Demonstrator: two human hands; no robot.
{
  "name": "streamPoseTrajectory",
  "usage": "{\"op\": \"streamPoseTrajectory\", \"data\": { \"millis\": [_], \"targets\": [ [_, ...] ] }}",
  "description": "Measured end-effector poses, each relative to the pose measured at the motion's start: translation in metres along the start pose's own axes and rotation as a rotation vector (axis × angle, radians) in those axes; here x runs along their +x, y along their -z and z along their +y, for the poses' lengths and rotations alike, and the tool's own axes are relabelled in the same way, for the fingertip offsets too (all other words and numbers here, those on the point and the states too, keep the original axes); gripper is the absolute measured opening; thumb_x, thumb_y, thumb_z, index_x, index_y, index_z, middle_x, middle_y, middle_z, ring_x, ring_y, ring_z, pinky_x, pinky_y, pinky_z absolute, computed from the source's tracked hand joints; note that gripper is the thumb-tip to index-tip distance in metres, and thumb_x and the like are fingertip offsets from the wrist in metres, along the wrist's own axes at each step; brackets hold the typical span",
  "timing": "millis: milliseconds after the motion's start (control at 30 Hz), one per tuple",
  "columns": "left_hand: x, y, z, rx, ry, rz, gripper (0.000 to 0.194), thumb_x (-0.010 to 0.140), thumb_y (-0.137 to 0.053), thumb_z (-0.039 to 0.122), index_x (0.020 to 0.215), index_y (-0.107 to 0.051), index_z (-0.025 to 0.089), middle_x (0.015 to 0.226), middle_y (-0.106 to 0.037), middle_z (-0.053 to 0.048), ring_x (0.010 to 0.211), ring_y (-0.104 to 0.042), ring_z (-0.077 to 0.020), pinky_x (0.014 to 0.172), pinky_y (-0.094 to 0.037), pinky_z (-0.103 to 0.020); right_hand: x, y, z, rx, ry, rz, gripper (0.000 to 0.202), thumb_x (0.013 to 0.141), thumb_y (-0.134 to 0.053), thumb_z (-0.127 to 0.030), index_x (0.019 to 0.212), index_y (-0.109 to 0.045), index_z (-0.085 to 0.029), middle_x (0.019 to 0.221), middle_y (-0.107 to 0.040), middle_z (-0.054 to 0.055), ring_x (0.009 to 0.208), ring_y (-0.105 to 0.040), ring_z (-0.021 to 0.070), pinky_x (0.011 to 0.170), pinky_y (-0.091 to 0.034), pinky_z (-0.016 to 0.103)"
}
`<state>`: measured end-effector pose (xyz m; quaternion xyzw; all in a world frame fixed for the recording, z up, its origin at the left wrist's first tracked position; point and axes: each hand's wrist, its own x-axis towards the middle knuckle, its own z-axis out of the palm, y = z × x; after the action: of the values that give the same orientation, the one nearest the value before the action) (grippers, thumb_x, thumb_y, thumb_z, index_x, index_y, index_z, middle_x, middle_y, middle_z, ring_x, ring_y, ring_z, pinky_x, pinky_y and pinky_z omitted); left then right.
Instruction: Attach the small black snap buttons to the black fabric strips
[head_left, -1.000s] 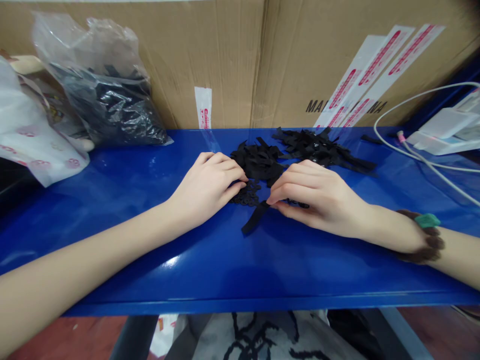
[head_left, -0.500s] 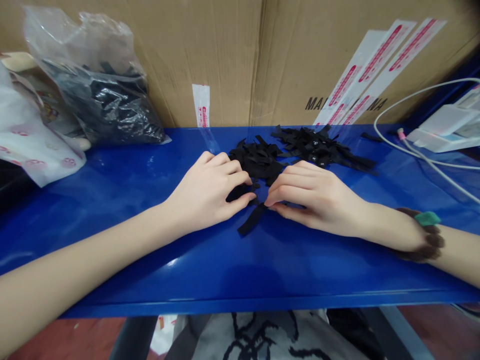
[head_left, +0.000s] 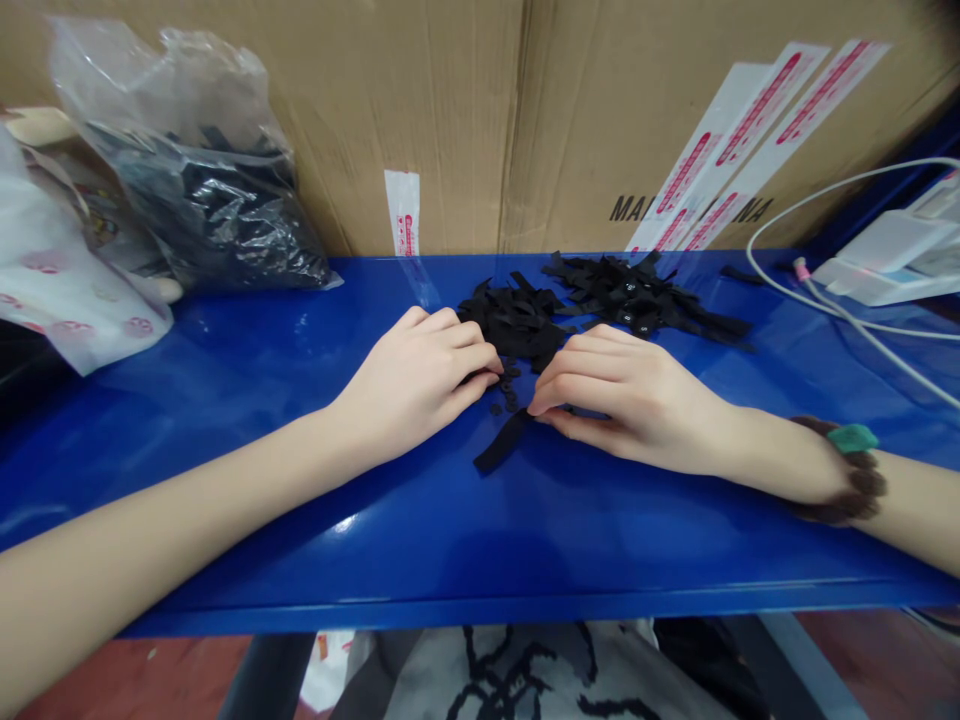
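My right hand (head_left: 622, 390) pinches one end of a short black fabric strip (head_left: 501, 445), whose other end slants toward me on the blue table. Opposite it, my left hand (head_left: 427, 375) has thumb and index fingertip pressed together beside several small black round pieces (head_left: 511, 385). Whether a piece is between those fingertips is hidden. Just beyond both hands lies a heap of black fabric strips (head_left: 514, 315). Behind my right hand is a second heap of black strips (head_left: 637, 290), a few bearing small white marks.
A cardboard box (head_left: 450, 110) stands along the back of the blue table (head_left: 360, 540). To the left are a clear plastic bag (head_left: 225, 200) with dark contents and a white printed bag (head_left: 82, 290). A white cable (head_left: 847, 310) and white plastic object (head_left: 885, 260) lie right.
My left thumb has come up against the index finger, uncovering the small round pieces. My right hand stays almost in place with the strip.
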<state>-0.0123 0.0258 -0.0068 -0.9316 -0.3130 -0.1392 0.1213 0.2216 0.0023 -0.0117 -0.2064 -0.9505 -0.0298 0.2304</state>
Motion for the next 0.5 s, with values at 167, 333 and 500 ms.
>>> {"op": "streamPoseTrajectory", "data": {
  "millis": [167,333,500],
  "targets": [
    [0.0,0.0,0.0004,-0.029,0.014,-0.007,0.023,0.096,-0.046,0.029,0.097,-0.068,0.021,0.094,-0.069,0.0,0.087,-0.057,-0.0191,0.072,-0.034,-0.033,-0.0002,-0.0002,0.0002,-0.002,0.008,-0.006,0.014,0.095,-0.047,-0.021,0.094,-0.061,-0.017,0.09,-0.067,0.004,0.085,-0.059,0.0157,0.077,-0.041,0.032],
    [0.0004,0.0,0.0008,-0.05,0.035,-0.019,0.022,0.096,-0.047,0.03,0.096,-0.067,0.022,0.094,-0.068,0.0,0.088,-0.057,-0.0188,0.073,-0.035,-0.033,-0.0003,-0.0009,0.0002,-0.005,0.013,-0.007,0.015,0.096,-0.047,-0.021,0.094,-0.061,-0.017,0.09,-0.068,0.004,0.085,-0.059,0.0154,0.078,-0.041,0.031],
    [0.0008,-0.0004,0.0,-0.068,0.042,-0.021,0.02,0.095,-0.048,0.03,0.096,-0.067,0.022,0.094,-0.068,0.0,0.089,-0.058,-0.0185,0.074,-0.035,-0.032,0.0001,-0.0013,-0.0001,0.003,0.003,-0.021,0.017,0.096,-0.045,-0.022,0.094,-0.061,-0.018,0.089,-0.068,0.004,0.084,-0.059,0.015,0.078,-0.041,0.031]
  ]
}}
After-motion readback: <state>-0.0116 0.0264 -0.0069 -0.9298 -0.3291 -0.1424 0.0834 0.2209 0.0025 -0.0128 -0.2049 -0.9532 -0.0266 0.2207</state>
